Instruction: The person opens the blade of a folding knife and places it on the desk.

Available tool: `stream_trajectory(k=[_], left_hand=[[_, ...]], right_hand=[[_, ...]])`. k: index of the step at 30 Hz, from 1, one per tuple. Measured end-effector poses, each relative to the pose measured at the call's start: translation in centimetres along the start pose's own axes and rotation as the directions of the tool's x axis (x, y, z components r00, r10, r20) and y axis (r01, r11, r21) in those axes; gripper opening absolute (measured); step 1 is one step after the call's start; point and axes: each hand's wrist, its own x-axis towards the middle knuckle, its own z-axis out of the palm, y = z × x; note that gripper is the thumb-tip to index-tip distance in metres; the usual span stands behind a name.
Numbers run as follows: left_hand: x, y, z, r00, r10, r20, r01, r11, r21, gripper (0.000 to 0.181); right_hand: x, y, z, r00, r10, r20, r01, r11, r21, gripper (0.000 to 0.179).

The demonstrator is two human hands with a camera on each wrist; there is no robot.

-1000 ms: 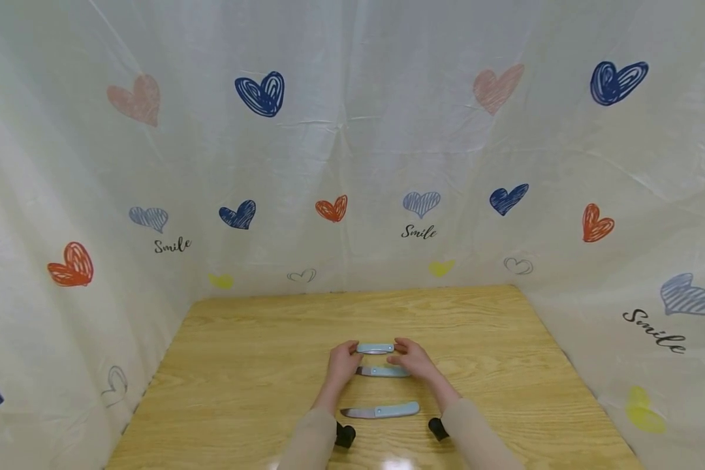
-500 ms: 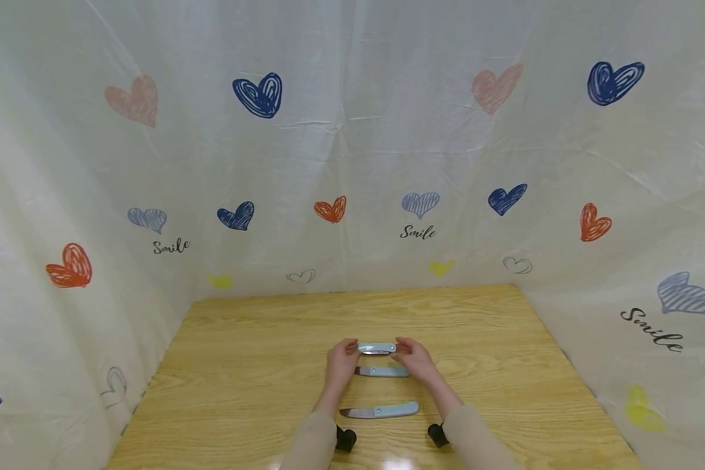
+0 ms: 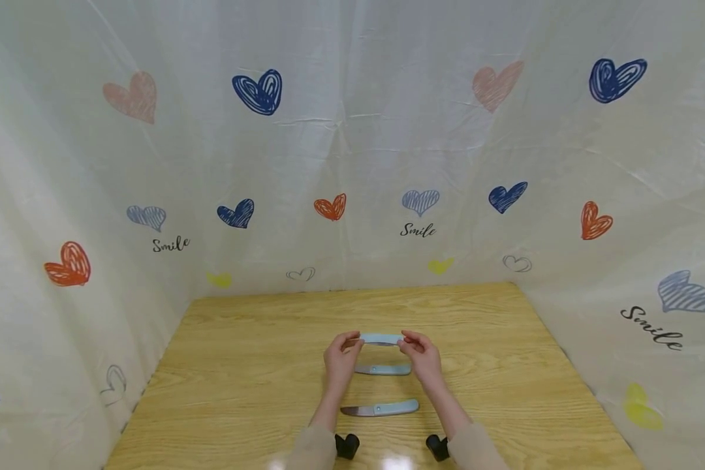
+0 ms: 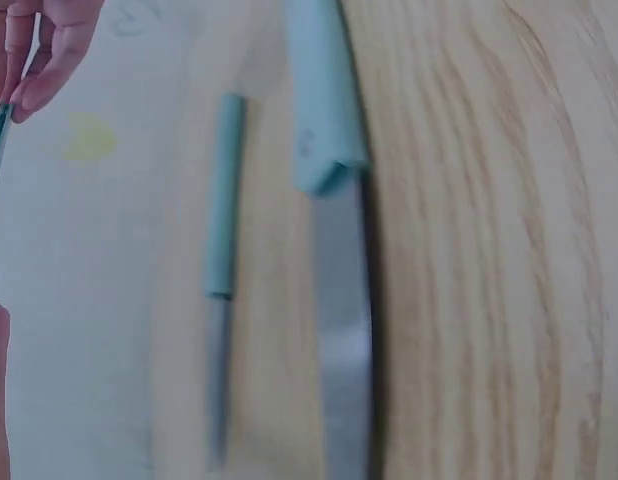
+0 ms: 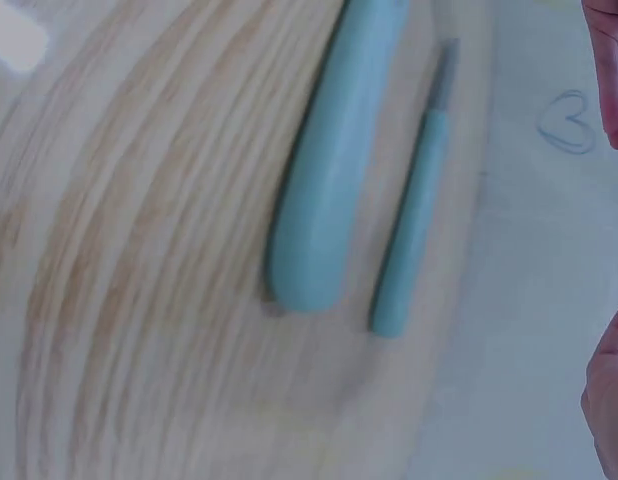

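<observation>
In the head view, a light-blue folding knife is held level above the table's far half, a grey strip of blade showing along its lower edge. My left hand pinches its left end, and my right hand pinches the right end. Below it lies a second blue-handled folding knife, its blade out to the left. A third such knife, also unfolded, lies closer to me. Both wrist views show these two lying knives; the held one barely enters the left wrist view, beside the right hand.
The wood-grain table meets a pale curtain printed with hearts behind and on both sides. Black wrist-worn devices show near the sleeves at the front.
Both hands have raised the held folding knife a little, up and away from the two lying ones. Its handle now shows a broader face, and the thumbs have shifted onto its near side.
</observation>
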Motion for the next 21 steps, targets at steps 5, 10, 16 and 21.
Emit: stream_trajectory(k=[5,10,16,21], left_hand=[[-1.0,2.3,-0.2,0.999,0.029,-0.02,-0.031,0.988,-0.149,0.018],[-2.2,4.4,-0.6,0.998,0.065,-0.009,-0.064,0.939,-0.337,0.023],[-3.9,6.5,-0.7,0.998,0.056,-0.028,-0.063,0.906,-0.418,0.027],[-4.7,7.6,-0.8,0.998,0.053,-0.015,-0.054,0.899,-0.434,0.024]], right_hand=[[-1.4,-1.9,-0.2,0.999,-0.022,0.049,0.018,0.996,0.086,0.037],[-2.9,-3.5,-1.1,0.978,-0.035,0.207,0.004,0.988,0.152,0.035],[-4.6,-5.3,-2.0,0.908,-0.021,0.418,-0.029,0.993,0.113,0.045],[-5.6,-6.6,-2.0,0.857,0.021,0.514,-0.003,0.999,-0.036,0.047]])
